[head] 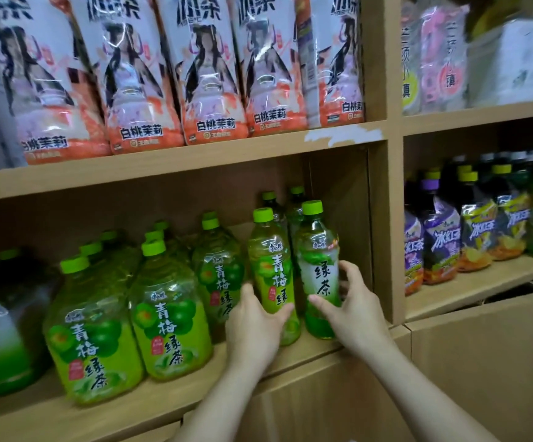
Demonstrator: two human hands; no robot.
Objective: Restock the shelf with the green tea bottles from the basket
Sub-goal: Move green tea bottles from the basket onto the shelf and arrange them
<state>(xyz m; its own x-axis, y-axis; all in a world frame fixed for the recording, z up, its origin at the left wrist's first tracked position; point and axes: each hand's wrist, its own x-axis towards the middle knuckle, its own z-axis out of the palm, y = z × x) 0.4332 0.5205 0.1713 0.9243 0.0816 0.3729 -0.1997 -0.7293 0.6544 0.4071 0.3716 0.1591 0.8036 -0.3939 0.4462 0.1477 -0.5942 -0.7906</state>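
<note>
Two slim green tea bottles stand upright side by side at the right end of the wooden shelf. My left hand wraps the lower part of the green plum tea bottle. My right hand grips the green tea bottle with the white-and-green label, close to the shelf's right wall. Both bottles have bright green caps and rest on the shelf board. The basket is out of sight.
Several larger green tea bottles fill the shelf to the left, with more slim ones behind. Peach-jasmine tea packs sit on the shelf above. Iced tea bottles occupy the compartment to the right, past a vertical divider.
</note>
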